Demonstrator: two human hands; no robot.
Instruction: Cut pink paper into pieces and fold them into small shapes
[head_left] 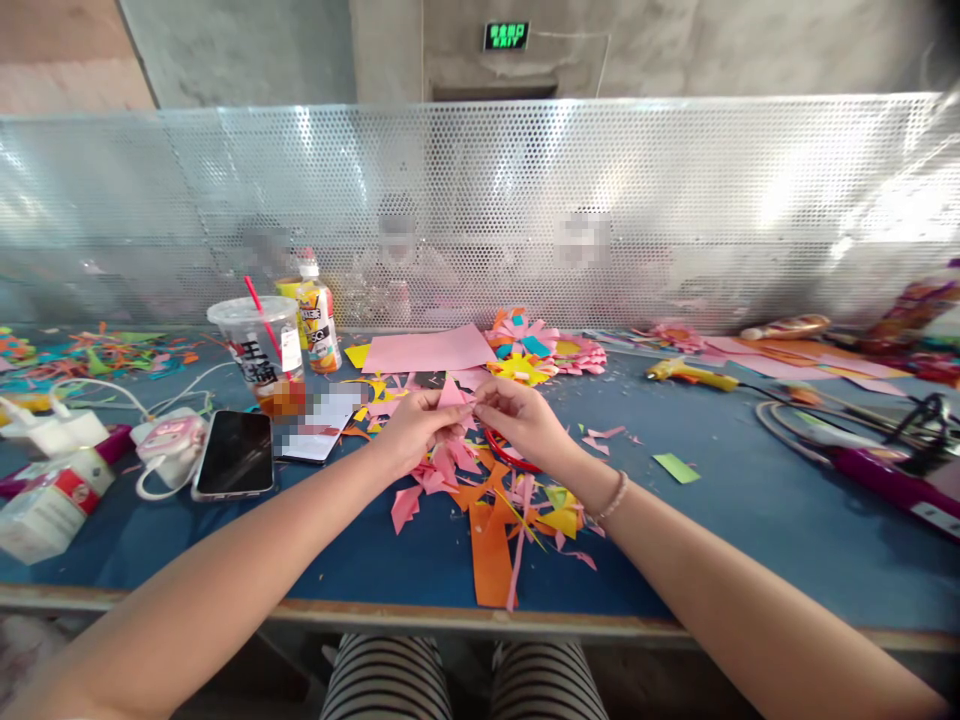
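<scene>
Over the middle of the blue table, my left hand point(414, 428) pinches a small piece of folded pink paper point(453, 394). My right hand point(517, 412) meets it from the other side, fingers pressed together at the paper's edge. Beneath both hands lie many pink, orange and yellow paper scraps point(491, 545). Part of a red ring-shaped thing point(510, 452) shows just under my right hand; the rest of it is hidden. Behind the hands are a pink paper sheet point(427, 350) and several layered paper flowers point(525, 345).
On the left stand a plastic cup with a straw point(259, 345) and a drink bottle point(319, 320), near a phone point(234, 453) and chargers with cables point(169, 440). To the right lie a yellow glue gun point(694, 375) and a purple power strip point(892, 485). A perforated metal screen point(487, 200) borders the table's back.
</scene>
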